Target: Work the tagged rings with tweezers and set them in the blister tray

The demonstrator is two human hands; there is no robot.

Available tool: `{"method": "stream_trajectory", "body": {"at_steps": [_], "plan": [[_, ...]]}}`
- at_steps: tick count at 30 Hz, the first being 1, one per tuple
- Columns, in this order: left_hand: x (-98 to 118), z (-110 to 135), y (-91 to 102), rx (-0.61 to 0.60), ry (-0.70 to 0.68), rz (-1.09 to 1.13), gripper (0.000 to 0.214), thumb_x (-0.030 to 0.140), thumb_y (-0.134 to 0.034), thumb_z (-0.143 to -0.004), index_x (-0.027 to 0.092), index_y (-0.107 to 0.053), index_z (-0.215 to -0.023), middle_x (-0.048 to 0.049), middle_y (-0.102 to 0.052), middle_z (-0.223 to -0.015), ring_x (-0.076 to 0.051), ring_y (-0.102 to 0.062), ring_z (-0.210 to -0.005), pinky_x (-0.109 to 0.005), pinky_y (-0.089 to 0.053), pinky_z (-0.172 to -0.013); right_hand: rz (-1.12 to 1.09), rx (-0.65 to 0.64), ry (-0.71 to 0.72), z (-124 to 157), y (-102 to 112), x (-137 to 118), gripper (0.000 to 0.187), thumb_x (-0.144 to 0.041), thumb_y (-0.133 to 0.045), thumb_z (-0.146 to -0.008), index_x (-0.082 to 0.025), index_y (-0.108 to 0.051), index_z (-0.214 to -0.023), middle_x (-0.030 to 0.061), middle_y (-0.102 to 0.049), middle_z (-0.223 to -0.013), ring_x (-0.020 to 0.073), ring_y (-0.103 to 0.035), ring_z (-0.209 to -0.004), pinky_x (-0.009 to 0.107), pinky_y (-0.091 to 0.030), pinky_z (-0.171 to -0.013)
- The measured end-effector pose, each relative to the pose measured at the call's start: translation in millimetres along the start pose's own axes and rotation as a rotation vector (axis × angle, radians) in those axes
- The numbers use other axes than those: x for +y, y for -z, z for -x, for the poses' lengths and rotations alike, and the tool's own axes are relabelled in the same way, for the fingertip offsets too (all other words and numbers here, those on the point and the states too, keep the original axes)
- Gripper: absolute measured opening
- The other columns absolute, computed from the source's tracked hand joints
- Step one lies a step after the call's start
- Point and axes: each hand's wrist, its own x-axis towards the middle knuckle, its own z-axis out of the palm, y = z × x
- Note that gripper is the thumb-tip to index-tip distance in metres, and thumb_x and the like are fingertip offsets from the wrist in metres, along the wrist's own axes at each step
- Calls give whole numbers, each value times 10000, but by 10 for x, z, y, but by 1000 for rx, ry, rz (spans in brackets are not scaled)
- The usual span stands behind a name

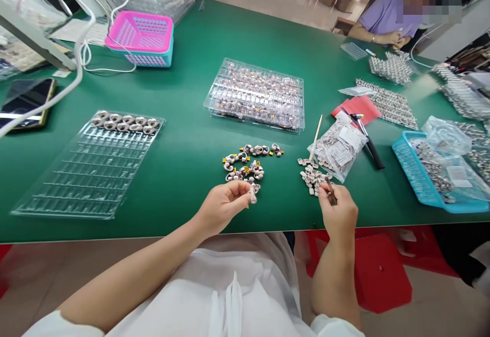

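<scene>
My left hand [222,205] pinches a small whitish earbud-like part [253,194] between thumb and fingertips. Just beyond it lies a cluster of similar parts with yellow tabs [245,172]. My right hand [340,210] is closed around dark tweezers [331,192], their tips over a pile of small whitish pieces [313,177]. Whether the tips grip a piece is too small to tell. Behind that pile rests a clear bag of whitish pieces [339,143], with a thin wooden stick [317,131] beside it.
At left, a clear tray [88,173] has parts along its far end. Filled clear trays [256,94] are stacked mid-table. A pink and blue basket [140,35], a phone [26,102], a black-handled tool [369,143] and a blue basket [417,173] surround them. Another person [386,18] sits far right.
</scene>
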Motion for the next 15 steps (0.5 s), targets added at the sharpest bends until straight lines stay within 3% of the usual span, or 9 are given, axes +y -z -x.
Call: {"method": "stream_trajectory", "body": {"at_steps": [4, 9, 15], "plan": [[-53, -69, -69, -34, 26, 35, 152, 301, -691, -802, 151, -664, -793, -25, -659, -807, -129, -588, -722, -243, -500, -682, 224, -89, 148, -131, -126, 34, 198, -324, -560, -920, -192, -707, -911, 80, -684, -890, 197, -603, -749, 286, -419, -607], [-60, -81, -86, -54, 44, 40, 156, 299, -687, -809, 145, -659, -803, -30, -657, -825, -129, -591, -745, -238, -493, -676, 431, -114, 150, -169, -347, -53, 184, -334, -590, -891, -175, -667, -838, 73, -646, -867, 186, -566, -731, 283, -298, -539], [-11, -42, -35, -18, 60, 63, 167, 294, -716, -785, 139, -653, -775, -25, -643, -799, -122, -577, -734, -231, -474, -659, 288, -162, 162, -75, -353, -110, 113, -271, -582, -874, -196, -656, -833, 56, -634, -878, 178, -572, -737, 269, -335, -552]]}}
